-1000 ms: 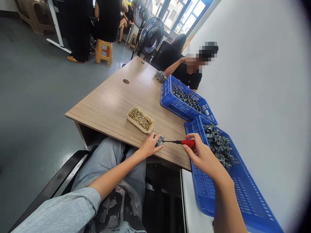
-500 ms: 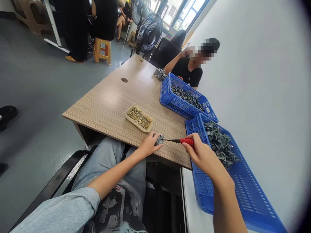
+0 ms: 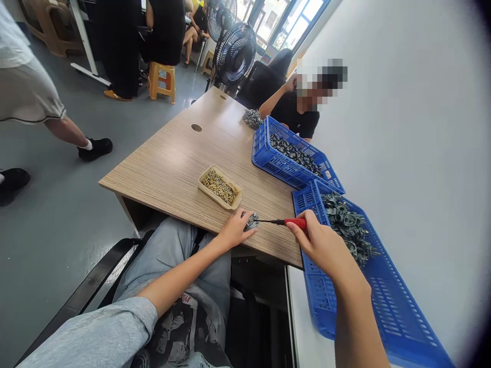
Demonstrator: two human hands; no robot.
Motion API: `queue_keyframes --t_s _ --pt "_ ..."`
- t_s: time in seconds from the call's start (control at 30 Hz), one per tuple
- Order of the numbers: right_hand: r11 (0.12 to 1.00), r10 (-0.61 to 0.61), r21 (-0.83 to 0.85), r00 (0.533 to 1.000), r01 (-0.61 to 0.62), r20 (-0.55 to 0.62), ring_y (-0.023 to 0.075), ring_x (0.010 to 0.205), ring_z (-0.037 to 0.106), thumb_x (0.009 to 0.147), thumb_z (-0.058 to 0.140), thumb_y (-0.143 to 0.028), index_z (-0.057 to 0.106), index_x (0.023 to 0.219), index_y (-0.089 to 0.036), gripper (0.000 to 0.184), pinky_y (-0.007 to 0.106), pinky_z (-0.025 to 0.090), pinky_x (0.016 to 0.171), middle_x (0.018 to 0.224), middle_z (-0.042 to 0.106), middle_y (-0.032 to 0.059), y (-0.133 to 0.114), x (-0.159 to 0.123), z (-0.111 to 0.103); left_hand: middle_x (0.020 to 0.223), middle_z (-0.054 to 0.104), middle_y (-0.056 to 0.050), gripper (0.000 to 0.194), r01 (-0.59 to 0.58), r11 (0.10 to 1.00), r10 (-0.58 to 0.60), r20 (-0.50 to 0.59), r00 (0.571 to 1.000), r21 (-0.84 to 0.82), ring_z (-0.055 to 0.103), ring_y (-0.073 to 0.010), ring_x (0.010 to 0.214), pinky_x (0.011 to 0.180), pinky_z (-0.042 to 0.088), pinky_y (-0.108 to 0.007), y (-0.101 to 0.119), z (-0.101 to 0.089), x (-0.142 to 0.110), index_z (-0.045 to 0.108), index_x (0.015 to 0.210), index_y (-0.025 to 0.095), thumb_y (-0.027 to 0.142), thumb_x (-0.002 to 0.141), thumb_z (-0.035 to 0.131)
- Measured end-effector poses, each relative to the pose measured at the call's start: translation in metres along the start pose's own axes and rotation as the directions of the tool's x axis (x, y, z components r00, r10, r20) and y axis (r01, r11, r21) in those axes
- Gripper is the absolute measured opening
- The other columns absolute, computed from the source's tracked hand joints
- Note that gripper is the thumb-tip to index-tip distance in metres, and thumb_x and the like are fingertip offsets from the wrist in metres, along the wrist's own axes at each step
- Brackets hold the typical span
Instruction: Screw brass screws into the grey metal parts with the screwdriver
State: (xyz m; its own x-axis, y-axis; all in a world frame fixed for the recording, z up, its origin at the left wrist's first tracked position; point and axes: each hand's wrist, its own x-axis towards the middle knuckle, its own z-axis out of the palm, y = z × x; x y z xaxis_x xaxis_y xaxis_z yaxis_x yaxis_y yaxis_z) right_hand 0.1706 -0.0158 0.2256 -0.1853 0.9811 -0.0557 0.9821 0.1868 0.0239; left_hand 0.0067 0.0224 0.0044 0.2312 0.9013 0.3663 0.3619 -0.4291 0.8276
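My left hand grips a small grey part against the table near its front edge, fingers and thumb around it. In my right hand is a screwdriver with a red handle, held almost level. Its dark shaft points left, and the tip meets the grey part; the exact contact spot is too small to make out. Just beyond my left hand sits a cream tray full of brass-coloured screws.
A blue crate of grey parts stands right, beneath my right forearm. Another blue crate with dark parts is behind it on the wooden table. A co-worker sits at the far side, near a fan.
A person in light shorts has walked into view at the left. My hands, the screwdriver and the grey part stay practically where they were.
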Motion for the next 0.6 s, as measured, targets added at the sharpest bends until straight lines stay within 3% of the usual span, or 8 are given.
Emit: queue_keyframes --t_s 0.13,0.3,0.37,0.5,0.6 --pt "0.962 -0.156 0.235 0.986 0.14 0.052 0.0242 0.076 0.067 0.102 0.038 -0.046 0.042 0.124 -0.026 0.029 0.032 0.046 0.068 0.096 0.071 0.0069 0.0008 -0.0005 -0.0009 0.125 0.052 -0.008 0.056 0.003 1.0 -0.003 -0.001 1.0 0.006 0.061 -0.0267 0.112 0.1 0.052 -0.041 0.0008 -0.0006 0.0001 0.046 0.142 0.028 0.041 0.091 0.068" --pt "1.0 0.027 -0.001 1.0 -0.027 -0.005 0.0272 0.065 0.064 0.101 0.039 -0.053 0.048 0.104 -0.023 0.031 0.032 0.039 0.059 0.074 0.066 0.0063 -0.0022 0.0014 0.0004 0.125 0.052 -0.009 0.056 0.008 1.0 -0.008 0.005 1.0 0.012 0.06 -0.0281 0.114 0.099 0.052 -0.041 0.0028 -0.0024 -0.0003 0.047 0.142 0.027 0.041 0.092 0.067" --pt "0.999 0.019 0.035 1.0 -0.019 -0.002 0.0267 0.065 0.064 0.101 0.04 -0.054 0.048 0.109 -0.024 0.032 0.031 0.039 0.06 0.075 0.067 0.0054 -0.0028 0.0013 -0.0001 0.125 0.053 -0.01 0.056 0.003 1.0 -0.003 0.005 1.0 0.008 0.06 -0.0285 0.115 0.099 0.052 -0.042 0.0029 -0.0027 -0.0005 0.046 0.142 0.026 0.041 0.092 0.066" --pt "0.953 -0.128 0.285 0.99 0.105 0.065 0.0224 0.067 0.065 0.103 0.039 -0.048 0.042 0.122 -0.026 0.03 0.031 0.044 0.066 0.084 0.068 0.0026 -0.0014 0.002 -0.0011 0.126 0.052 -0.01 0.056 0.004 1.0 -0.004 0.002 1.0 0.006 0.061 -0.0281 0.114 0.099 0.052 -0.042 0.002 -0.0018 -0.0006 0.046 0.142 0.027 0.042 0.092 0.066" --pt "0.989 -0.047 0.14 0.999 0.046 0.009 0.0246 0.066 0.064 0.102 0.039 -0.05 0.046 0.107 -0.024 0.027 0.031 0.042 0.062 0.077 0.066 0.0045 -0.0005 0.0039 0.0002 0.126 0.052 -0.009 0.056 0.002 1.0 -0.002 0.0 1.0 0.011 0.061 -0.0282 0.114 0.099 0.052 -0.042 0.0016 -0.0014 -0.0005 0.046 0.142 0.027 0.042 0.092 0.067"
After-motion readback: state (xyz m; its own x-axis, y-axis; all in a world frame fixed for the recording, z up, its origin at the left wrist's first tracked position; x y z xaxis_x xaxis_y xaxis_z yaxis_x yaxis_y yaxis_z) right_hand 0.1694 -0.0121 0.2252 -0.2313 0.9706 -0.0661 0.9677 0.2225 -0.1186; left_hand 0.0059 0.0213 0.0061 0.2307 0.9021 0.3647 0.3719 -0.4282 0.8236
